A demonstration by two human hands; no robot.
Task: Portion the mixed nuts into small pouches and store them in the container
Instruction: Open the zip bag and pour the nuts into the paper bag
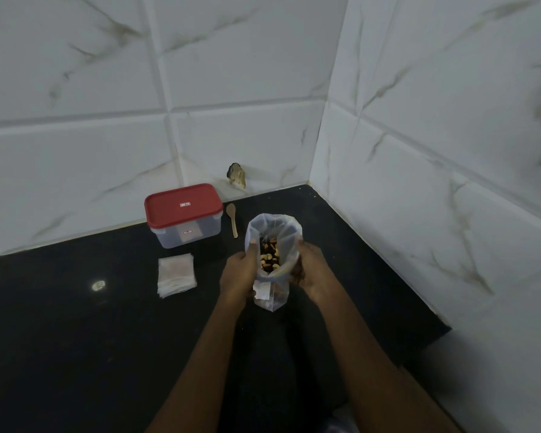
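Note:
A clear plastic bag of mixed nuts (272, 232) stands upright on the black counter with its mouth wide open, nuts showing inside. My left hand (239, 271) grips the bag's left side and my right hand (313, 268) grips its right side. A stack of small pale pouches (176, 275) lies to the left of the bag. Behind the pouches a clear container with a red lid (184, 214) stands closed near the wall. A small wooden spoon (232, 219) lies between the container and the bag.
The black counter (75, 323) ends at white marble-patterned tiled walls (434, 151) behind and to the right, forming a corner. A chipped hole (237, 178) marks the back wall just above the counter.

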